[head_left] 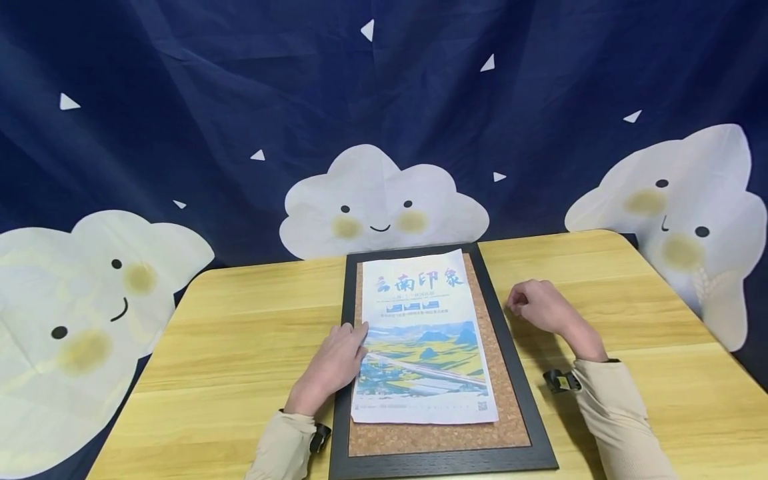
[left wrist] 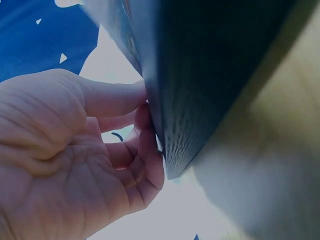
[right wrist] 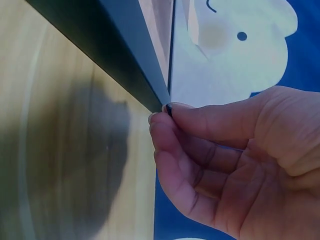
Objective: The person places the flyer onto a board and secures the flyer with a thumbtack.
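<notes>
A poster sheet (head_left: 423, 373) with a landscape print and large characters lies on a cork board (head_left: 444, 440). The board has a black frame (head_left: 444, 461). My left hand (head_left: 336, 357) rests at the poster's left edge, its fingertips touching the paper and frame; in the left wrist view, thumb and bent fingers meet the black frame (left wrist: 190, 75). Right of the frame, my right hand (head_left: 543, 307) hovers above the table. In the right wrist view its thumb and forefinger pinch a tiny black object (right wrist: 169, 109), whose kind is too small to tell.
The board lies on a light wooden table (head_left: 240, 333), near its middle. Behind the far table edge hangs a dark blue curtain (head_left: 420, 80) with white clouds. A small black device (head_left: 562, 381) sits at the right wrist.
</notes>
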Demonstrator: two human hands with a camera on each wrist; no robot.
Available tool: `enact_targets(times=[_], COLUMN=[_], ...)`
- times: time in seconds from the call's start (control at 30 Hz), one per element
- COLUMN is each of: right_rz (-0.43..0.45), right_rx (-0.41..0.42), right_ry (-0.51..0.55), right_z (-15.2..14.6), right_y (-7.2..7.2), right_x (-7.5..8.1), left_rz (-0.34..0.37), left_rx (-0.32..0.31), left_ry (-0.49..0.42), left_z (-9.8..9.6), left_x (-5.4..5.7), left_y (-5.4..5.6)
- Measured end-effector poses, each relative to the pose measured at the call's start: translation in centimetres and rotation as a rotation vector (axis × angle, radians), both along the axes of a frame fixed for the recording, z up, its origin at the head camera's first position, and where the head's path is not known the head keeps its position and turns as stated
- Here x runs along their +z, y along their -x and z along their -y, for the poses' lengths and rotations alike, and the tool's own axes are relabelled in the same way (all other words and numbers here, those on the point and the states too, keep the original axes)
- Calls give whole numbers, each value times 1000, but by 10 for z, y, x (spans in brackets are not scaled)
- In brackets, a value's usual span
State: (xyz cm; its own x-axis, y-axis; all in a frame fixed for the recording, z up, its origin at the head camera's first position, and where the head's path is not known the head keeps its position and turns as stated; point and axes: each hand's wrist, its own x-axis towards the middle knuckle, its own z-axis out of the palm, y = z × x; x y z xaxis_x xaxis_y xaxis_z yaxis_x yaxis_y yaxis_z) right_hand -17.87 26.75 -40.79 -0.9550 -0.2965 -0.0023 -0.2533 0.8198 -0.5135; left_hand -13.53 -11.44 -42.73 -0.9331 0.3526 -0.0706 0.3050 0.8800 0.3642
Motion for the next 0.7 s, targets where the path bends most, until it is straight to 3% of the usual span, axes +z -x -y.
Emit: enact_targets(times=[0.17, 0.27, 0.43, 0.7], right_rz=[4, 0, -17, -7], right_rx=[-26, -29, -26, -31], right_ry=[4, 0, 4, 26], right_z=[-5, -5, -6, -6], right_y=[-1, -1, -1, -1], right_x=[4, 5, 6, 10], left_rz=[-46, -26, 99, 267], left_rx=[31, 104, 260, 298], left_ry=[51, 22, -92, -130], left_z=[0, 2, 4, 9], left_x=[-2, -2, -1, 1], left_y=[0, 1, 4, 8])
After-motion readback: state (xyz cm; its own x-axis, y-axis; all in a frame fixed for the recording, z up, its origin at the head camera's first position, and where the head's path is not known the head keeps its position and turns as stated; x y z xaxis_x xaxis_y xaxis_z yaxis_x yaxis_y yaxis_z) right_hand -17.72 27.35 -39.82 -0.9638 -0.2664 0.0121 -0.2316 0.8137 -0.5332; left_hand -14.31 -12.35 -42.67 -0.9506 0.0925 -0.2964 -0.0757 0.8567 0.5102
